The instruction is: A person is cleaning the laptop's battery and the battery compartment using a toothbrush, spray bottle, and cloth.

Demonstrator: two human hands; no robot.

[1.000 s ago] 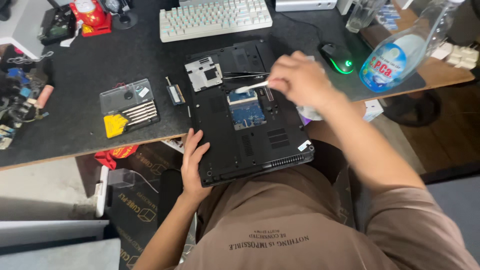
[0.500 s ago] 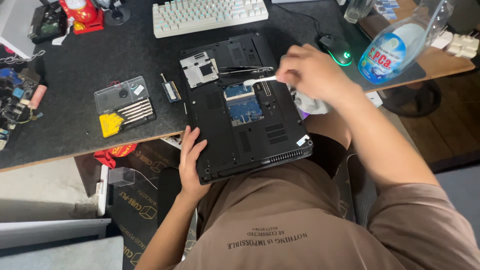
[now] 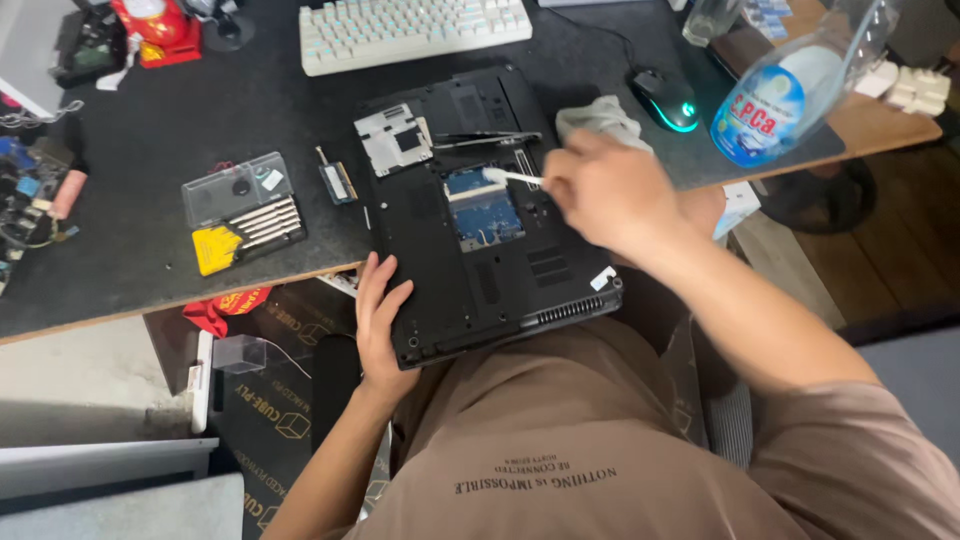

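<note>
A black laptop (image 3: 440, 270) lies upside down, half on the black desk and half over my lap, with a bay open that shows a blue circuit board (image 3: 483, 212). My right hand (image 3: 600, 190) holds a cotton swab (image 3: 510, 177) whose white tip touches the top edge of the open bay. My left hand (image 3: 380, 325) grips the laptop's near left corner. A removed metal cover plate (image 3: 392, 138) and black tweezers (image 3: 485, 139) rest on the laptop's far part. A grey cloth (image 3: 600, 115) lies just behind my right hand.
A screwdriver bit set (image 3: 243, 213) and a small memory module (image 3: 337, 182) lie left of the laptop. Behind are a white keyboard (image 3: 415, 30) and a lit mouse (image 3: 668, 100). A clear plastic bottle (image 3: 790, 85) stands at the right. Electronic parts (image 3: 35, 195) crowd the left edge.
My right hand has shifted right and back a little, and the swab is now plainly visible with its tip at the open bay. My left hand keeps its grip on the laptop corner.
</note>
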